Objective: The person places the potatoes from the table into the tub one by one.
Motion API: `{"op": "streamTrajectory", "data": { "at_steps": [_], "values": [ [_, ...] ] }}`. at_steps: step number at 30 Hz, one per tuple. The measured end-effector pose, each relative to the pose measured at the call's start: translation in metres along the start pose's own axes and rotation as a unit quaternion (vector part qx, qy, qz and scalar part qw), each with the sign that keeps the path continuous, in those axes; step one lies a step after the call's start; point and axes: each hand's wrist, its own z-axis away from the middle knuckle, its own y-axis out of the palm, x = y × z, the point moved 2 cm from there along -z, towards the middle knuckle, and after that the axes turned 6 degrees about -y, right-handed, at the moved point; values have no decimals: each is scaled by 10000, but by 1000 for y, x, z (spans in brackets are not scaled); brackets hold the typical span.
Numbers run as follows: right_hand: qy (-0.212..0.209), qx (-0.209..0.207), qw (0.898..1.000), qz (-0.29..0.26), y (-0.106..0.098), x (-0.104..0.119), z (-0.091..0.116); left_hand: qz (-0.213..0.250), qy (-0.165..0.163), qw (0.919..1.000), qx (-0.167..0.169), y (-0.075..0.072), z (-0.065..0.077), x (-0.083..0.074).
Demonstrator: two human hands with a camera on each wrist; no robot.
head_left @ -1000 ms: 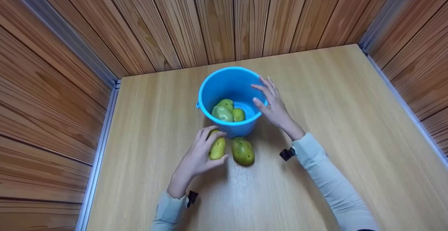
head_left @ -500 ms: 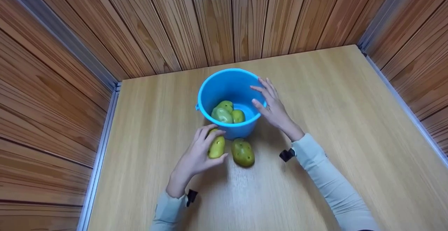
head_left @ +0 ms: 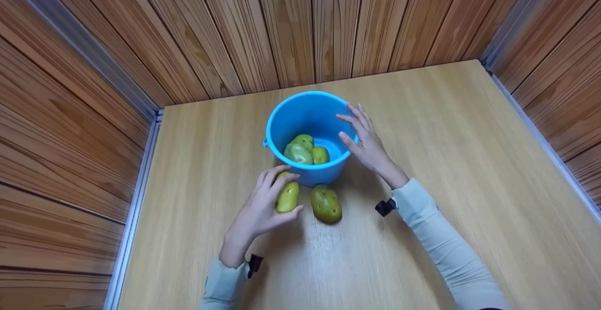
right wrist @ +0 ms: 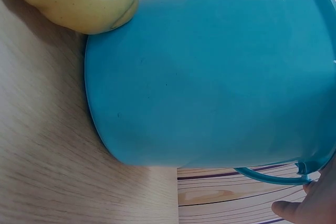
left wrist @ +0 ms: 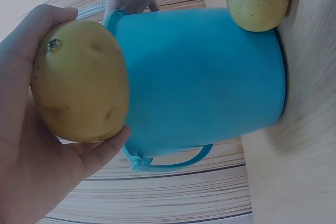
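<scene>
In the head view my left hand (head_left: 257,209) holds a yellow-green potato (head_left: 287,197) in front of the bucket, fingers along its far side and thumb below. The left wrist view shows this potato (left wrist: 81,85) beside the bucket's rim, above the table. A blue bucket (head_left: 319,175) stands upright with a few pieces inside: a pale glossy green one (head_left: 299,154) and two potato-like ones (head_left: 320,155). My right hand (head_left: 371,145) is at the bucket's right rim, fingers spread loosely over it. A second potato (head_left: 326,204) lies on the table against the bucket's front.
The light wooden table (head_left: 422,127) is bounded by a plank-patterned back wall (head_left: 296,28) and similar side walls. A metal rail (head_left: 134,206) runs along its left edge. The bucket's blue handle (left wrist: 181,165) hangs at its side.
My left hand, with the potato in it, has shifted slightly left, away from the potato on the table. My right hand and the bucket have stayed in place.
</scene>
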Motion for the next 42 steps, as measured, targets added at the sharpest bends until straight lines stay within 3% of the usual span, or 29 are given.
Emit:
{"op": "streamTrajectory", "data": {
  "at_steps": [15, 42],
  "values": [
    [-34, 26, 10000, -73, 1, -2, 0, -96, 79, 9998, -169, -11, -6, -8],
    [14, -19, 10000, 18, 1, -1, 0, 88, 108, 9996, -245, -16, -21, -16]
  ]
}}
